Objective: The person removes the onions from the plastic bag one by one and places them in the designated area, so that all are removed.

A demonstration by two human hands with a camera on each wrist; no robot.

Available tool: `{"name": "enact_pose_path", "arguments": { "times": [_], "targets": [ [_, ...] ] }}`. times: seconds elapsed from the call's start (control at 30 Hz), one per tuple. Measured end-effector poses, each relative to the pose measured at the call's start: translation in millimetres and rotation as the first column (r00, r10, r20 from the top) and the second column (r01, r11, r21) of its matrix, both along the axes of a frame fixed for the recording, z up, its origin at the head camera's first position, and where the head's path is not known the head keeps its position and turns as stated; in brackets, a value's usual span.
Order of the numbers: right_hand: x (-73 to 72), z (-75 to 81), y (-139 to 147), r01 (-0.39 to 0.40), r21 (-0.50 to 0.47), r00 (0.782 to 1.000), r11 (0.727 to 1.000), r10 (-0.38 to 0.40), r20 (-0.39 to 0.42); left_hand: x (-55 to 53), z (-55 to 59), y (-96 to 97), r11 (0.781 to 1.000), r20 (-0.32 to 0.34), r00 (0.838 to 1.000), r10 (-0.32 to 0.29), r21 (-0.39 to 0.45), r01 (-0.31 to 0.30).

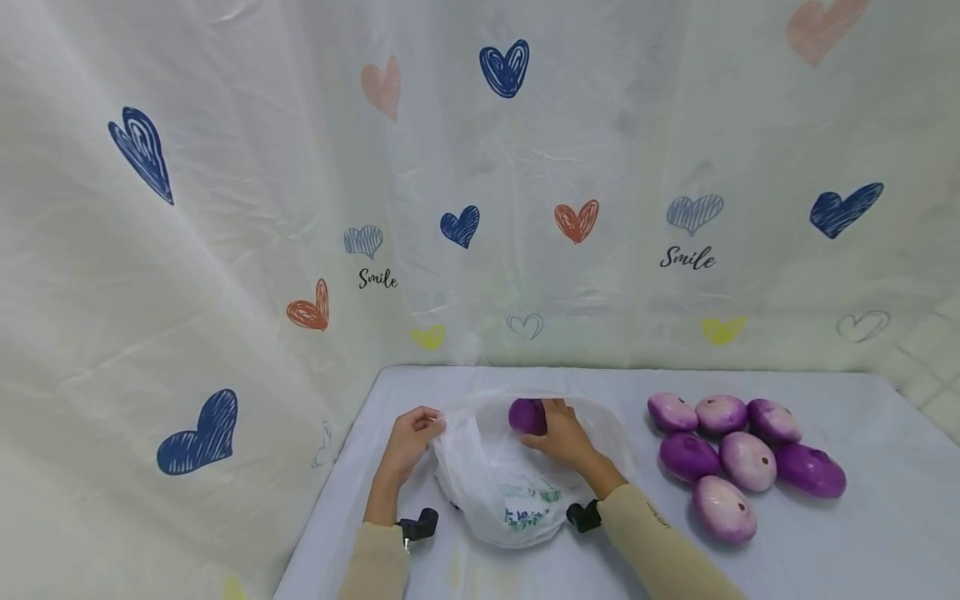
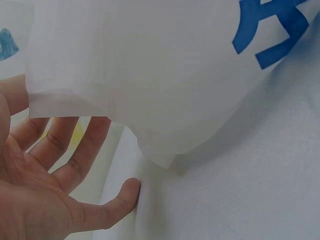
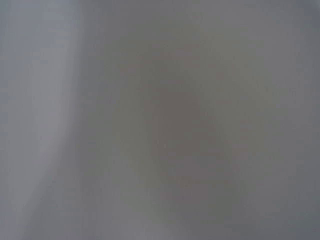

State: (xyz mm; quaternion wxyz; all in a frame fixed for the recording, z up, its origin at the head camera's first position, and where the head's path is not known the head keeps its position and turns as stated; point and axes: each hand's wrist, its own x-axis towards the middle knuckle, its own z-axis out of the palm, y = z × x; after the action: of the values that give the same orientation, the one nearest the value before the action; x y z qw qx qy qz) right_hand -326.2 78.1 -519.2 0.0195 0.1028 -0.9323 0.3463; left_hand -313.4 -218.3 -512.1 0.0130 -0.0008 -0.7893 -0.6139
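Observation:
In the head view, my left hand holds the left edge of the mouth of a white plastic bag, its fingers curled at the rim. The left wrist view shows several fingers partly hidden behind the thin bag. My right hand reaches into the open bag mouth and grips a glossy purple onion from its right side. The bag's green and blue print faces the front. Only blurred pale grey fills the right wrist view; hand and onion cannot be made out there.
A cluster of several purple-and-white onions lies on the white-covered table, right of the bag. Black wrist devices sit beside both wrists. Behind the table hangs a pale curtain printed with hearts.

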Motion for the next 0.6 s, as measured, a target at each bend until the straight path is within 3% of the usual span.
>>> {"name": "enact_pose_path", "arguments": {
  "times": [0.2, 0.6],
  "targets": [
    [1.2, -0.9, -0.6, 0.006, 0.018, 1.000, 1.000, -0.005, -0.009, -1.8, -0.5, -1.1, 1.000, 0.004, 1.000, 0.006, -0.005, -0.006],
    [23.3, 8.5, 4.5, -0.059, -0.016, 0.997, 0.998, 0.059, -0.040, -0.9, -0.4, -0.2, 1.000, 0.014, 1.000, 0.017, -0.012, -0.017]
  ]
}}
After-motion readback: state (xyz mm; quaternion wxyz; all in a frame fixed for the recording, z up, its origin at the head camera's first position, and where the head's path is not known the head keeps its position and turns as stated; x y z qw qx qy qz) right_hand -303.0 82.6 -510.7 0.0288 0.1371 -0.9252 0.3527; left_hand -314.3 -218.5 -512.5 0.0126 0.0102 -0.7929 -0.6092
